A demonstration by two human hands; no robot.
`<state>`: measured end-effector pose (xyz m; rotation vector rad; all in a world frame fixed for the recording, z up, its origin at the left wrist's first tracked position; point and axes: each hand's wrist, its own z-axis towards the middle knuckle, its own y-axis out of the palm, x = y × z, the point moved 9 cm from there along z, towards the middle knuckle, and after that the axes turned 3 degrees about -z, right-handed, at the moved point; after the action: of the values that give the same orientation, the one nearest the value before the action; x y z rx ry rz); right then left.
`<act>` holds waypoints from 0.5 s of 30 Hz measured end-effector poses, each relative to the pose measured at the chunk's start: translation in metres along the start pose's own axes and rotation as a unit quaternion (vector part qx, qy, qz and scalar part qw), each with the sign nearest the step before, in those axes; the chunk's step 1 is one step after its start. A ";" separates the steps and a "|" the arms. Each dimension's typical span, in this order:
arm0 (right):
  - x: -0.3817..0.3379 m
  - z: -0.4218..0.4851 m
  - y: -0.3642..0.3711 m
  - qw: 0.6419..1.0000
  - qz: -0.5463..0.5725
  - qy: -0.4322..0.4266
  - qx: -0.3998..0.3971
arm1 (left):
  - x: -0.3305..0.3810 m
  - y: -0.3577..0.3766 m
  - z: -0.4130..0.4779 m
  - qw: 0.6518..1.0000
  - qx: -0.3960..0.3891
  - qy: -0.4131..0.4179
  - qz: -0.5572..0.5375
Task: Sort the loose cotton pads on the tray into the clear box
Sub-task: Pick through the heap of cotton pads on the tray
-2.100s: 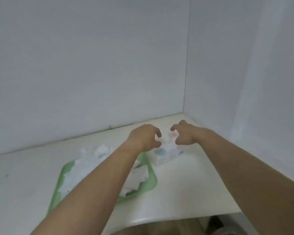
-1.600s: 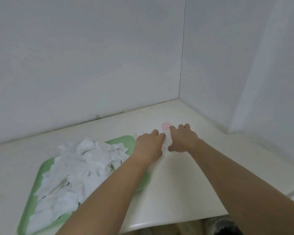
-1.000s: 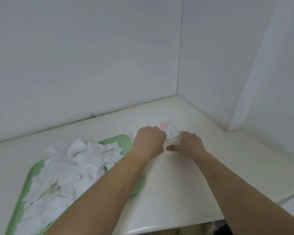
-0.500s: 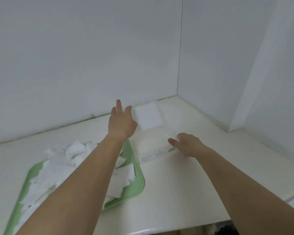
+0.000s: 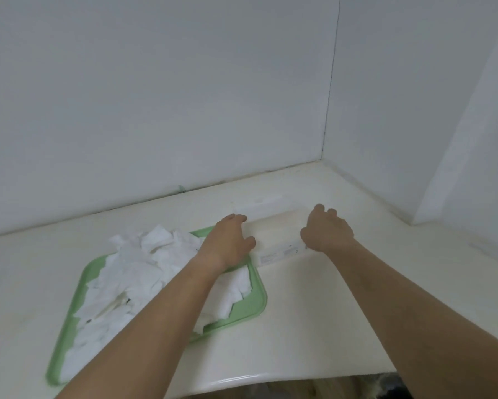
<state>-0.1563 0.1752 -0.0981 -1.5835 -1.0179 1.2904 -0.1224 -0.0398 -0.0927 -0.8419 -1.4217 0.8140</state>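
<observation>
The left hand (image 5: pixel 227 243) curls round the left end of the clear box (image 5: pixel 276 237), fingers over the top and thumb on the near side. Half a second ago it was stretched flat toward the wall behind the box. The right hand (image 5: pixel 326 231) grips the right end, fingers hooked over the far edge; before, it only touched the near right corner. The box lies flat on the counter (image 5: pixel 314 312) between the two hands, its printed label (image 5: pixel 282 251) facing the person, its left end just beside the far right corner of the green tray (image 5: pixel 259 300). Whether pads are inside is too blurred to tell. The loose cotton pads (image 5: pixel 144 272) lie heaped across the tray, partly hidden under the left forearm. White walls (image 5: pixel 155 96) meet in a corner behind.
</observation>
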 end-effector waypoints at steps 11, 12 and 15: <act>-0.176 -0.121 0.055 0.912 0.015 -0.388 -0.132 | -0.088 -0.068 -0.123 0.999 -0.012 -0.032 -0.020; -0.183 -0.132 0.065 0.905 -0.010 -0.398 -0.150 | -0.099 -0.066 -0.134 0.999 -0.027 -0.043 -0.007; -0.199 -0.152 0.090 0.891 -0.096 -0.420 -0.143 | -0.128 -0.062 -0.162 0.996 -0.054 -0.064 0.025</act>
<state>-0.0275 -0.0575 -0.1025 -1.0468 -1.9153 1.7857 0.0385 -0.1836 -0.0975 -0.9247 -1.5745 0.8463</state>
